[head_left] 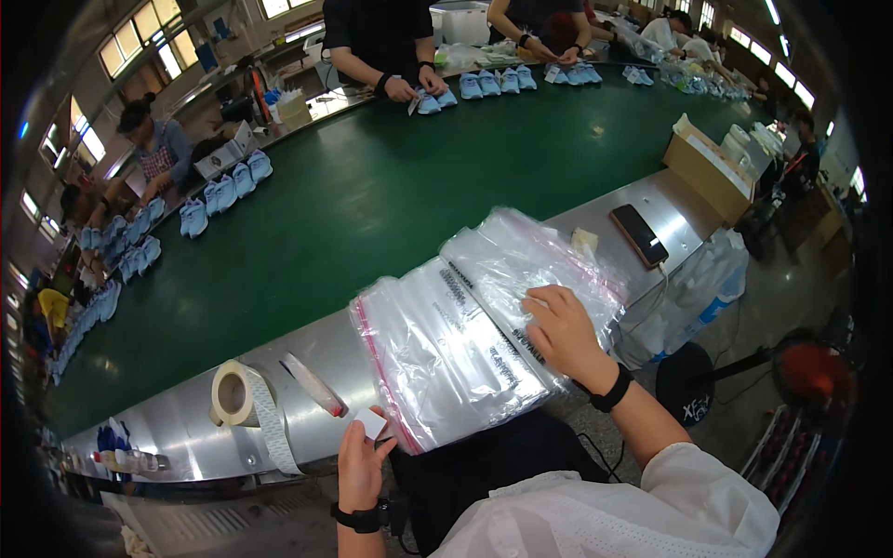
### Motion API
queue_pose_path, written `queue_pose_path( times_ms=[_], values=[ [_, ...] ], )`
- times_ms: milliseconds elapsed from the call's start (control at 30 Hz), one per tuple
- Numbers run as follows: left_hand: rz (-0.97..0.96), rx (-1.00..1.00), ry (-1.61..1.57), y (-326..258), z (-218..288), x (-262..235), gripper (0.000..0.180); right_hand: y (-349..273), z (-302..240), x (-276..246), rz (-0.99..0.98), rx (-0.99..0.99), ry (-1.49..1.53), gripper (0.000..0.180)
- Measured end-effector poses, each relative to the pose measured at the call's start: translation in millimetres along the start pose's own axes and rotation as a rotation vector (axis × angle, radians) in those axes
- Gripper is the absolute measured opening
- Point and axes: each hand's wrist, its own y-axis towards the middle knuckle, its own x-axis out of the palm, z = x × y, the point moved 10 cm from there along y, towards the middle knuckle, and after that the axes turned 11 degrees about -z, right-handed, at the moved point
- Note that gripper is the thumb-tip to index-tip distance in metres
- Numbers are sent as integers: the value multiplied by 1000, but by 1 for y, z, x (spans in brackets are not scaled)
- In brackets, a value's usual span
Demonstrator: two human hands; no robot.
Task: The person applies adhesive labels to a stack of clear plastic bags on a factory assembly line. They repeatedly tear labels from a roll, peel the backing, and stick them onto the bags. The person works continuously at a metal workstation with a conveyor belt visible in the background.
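My left hand (358,470) pinches a small white square of paper or sticker (371,423) between thumb and fingers, just off the near left corner of a stack of clear plastic bags (433,339) with a red strip along its edge. My right hand (566,333) is over a second stack of clear bags (507,246), fingers partly stretched and apart, nothing visible in them. Whether its fingertips press on the plastic I cannot tell. Both stacks lie overlapping on the metal ledge, partly over the green belt.
A roll of white labels (237,395) and a slim cutter-like tool (313,383) lie left of the bags. To the right are a phone (639,234) on a cable and an open cardboard box (712,167). Light-blue shoes (223,195) line the green belt (326,205), where other people work.
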Motion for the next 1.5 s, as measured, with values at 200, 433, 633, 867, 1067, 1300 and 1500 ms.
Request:
queue_pose_path(
  times_ms=[200, 433, 633, 867, 1067, 1300, 1500],
  values=[
    [-22, -51, -32, 1, -6, 5, 35, 6, -12, 56, -257, 35, -63, 48],
    [-64, -32, 18, 9, 5, 15, 35, 2, -36, 35, -271, -45, -62, 46],
    [-139, -198, 193, 37, 5, 27, 38, -9, -101, 46, -198, -162, 576, 25],
    [-135, -153, 648, 76, 26, 42, 36, 17, -99, 93, -256, 69, 827, 11],
    [-142, -31, 64, 99, 11, 18, 25, 22, -76, 114, -293, 284, 1052, 20],
    [-304, 211, -277, 81, 28, 78, 48, 36, -61, 108, -186, 427, 1051, 27],
    [-153, 174, -404, 91, 9, 65, 51, 28, -44, 135, -230, 568, 1327, 23]
  ],
)
